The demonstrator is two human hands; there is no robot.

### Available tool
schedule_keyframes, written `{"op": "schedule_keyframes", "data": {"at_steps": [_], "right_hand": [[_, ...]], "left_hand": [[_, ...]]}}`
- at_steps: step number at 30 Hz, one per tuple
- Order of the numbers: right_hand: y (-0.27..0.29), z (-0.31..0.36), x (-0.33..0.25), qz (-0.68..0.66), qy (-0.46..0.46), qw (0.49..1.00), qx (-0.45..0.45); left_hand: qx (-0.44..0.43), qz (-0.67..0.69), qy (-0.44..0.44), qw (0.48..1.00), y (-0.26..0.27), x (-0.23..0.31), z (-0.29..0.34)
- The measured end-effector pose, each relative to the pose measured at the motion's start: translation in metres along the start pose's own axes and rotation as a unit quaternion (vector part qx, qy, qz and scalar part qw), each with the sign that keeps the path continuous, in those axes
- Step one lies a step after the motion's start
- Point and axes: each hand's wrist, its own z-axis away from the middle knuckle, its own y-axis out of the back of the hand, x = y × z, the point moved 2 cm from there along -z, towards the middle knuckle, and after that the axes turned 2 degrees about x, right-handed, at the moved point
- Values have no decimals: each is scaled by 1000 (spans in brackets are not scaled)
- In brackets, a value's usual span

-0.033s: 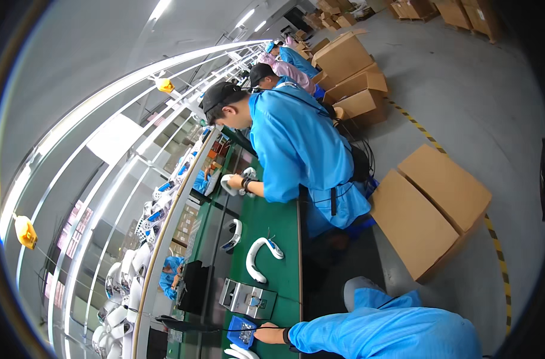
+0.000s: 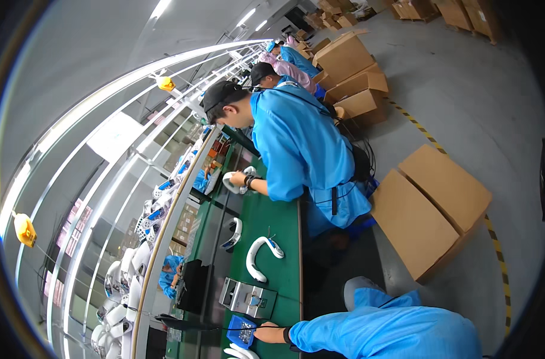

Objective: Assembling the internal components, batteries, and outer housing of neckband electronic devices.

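Note:
My right hand (image 2: 267, 333) reaches in from the lower edge in a blue sleeve and grips a small blue handheld device (image 2: 242, 330) with a thin cable, over the green bench (image 2: 284, 233). Just below it lies a white curved neckband-shaped piece (image 2: 239, 353), partly cut off by the frame. A grey metal fixture (image 2: 248, 297) stands just beyond the hand. Further along lies another white neckband piece (image 2: 261, 254). My left hand is out of view.
A co-worker in a blue coat and black cap (image 2: 302, 149) bends over the bench, holding a white neckband piece (image 2: 233, 182). More people work behind. Cardboard boxes (image 2: 431, 209) stand on the floor to the right. A black box (image 2: 193, 286) sits on the bench.

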Motion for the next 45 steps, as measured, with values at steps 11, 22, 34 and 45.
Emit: {"op": "schedule_keyframes", "data": {"at_steps": [11, 22, 34, 45], "right_hand": [[9, -8, 3, 326, 141, 933, 51], [7, -6, -13, 383, 171, 908, -2], [0, -7, -8, 400, 135, 906, -28], [11, -18, -20, 460, 160, 873, -2]], "left_hand": [[2, 52, -165, 985, -122, 10, 73], [93, 113, -214, 966, -110, 11, 64], [124, 97, -224, 962, -99, -4, 59], [66, 141, -235, 960, -103, -5, 28]]}}
